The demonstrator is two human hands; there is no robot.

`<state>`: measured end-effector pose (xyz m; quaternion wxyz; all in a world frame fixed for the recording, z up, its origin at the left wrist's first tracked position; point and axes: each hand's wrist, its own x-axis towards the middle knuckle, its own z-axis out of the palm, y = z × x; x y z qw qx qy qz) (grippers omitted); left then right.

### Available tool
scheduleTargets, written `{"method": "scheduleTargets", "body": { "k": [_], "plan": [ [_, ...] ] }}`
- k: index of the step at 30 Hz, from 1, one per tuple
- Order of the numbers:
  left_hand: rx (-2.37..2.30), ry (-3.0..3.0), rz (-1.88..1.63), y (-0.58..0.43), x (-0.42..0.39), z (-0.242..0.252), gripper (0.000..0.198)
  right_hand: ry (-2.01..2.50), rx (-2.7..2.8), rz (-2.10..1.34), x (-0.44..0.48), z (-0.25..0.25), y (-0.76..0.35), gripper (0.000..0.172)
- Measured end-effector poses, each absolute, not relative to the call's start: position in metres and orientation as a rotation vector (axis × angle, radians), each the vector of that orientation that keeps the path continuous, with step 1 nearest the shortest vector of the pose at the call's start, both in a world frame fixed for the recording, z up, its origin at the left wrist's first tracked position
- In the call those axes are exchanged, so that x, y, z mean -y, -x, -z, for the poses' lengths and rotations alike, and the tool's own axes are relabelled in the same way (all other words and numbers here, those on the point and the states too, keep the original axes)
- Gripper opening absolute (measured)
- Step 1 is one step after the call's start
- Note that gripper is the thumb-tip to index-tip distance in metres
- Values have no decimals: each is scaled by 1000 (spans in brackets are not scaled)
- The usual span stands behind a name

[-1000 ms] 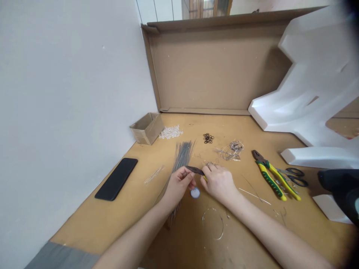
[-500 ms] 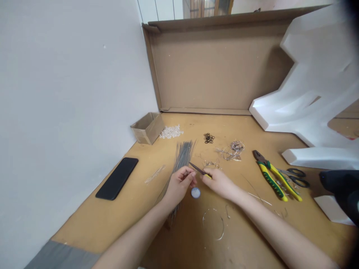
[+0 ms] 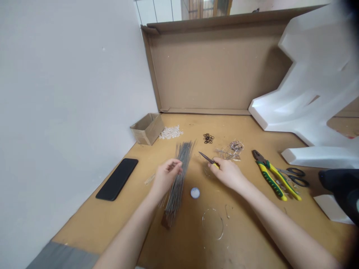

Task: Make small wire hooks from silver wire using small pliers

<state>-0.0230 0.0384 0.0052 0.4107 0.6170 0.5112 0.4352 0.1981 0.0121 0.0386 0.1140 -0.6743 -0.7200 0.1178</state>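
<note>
My right hand [image 3: 228, 173] grips a pair of needle-nose pliers [image 3: 206, 157] with a yellow handle, its dark jaws pointing up and left. Over the left side of a bundle of thin grey wires [image 3: 178, 186], my left hand [image 3: 167, 175] is closed, thumb and fingers curled together. Anything between those fingers is too small to make out. A small round white disc with a blue rim [image 3: 195, 192] lies between my forearms. Nearer to me a loop of thin wire [image 3: 213, 224] rests on the wooden table.
Black rings [image 3: 208, 138], a wire tangle [image 3: 235, 148] and clear beads [image 3: 171, 132] lie farther back. A small cardboard box [image 3: 147, 129] stands beside the wall. The phone [image 3: 117, 179] is at left; combination pliers [image 3: 276, 175] and scissors [image 3: 298, 176] are at right, near white foam [image 3: 316, 97].
My hands have moved apart: the left one went left over the wire bundle, the right one shifted right and slightly up with the pliers. The round disc stays put.
</note>
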Motion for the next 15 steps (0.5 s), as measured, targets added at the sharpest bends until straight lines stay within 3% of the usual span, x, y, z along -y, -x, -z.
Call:
{"method": "scheduleTargets", "body": {
  "k": [6, 15],
  "plan": [
    [-1900, -1848, -816, 87, -78, 2, 18, 2132, 2210, -230, -19, -41, -214, 34],
    [-1724, -1671, -779, 110, -96, 27, 22, 2106, 2258, -316, -22, -43, -227, 35]
  ]
}}
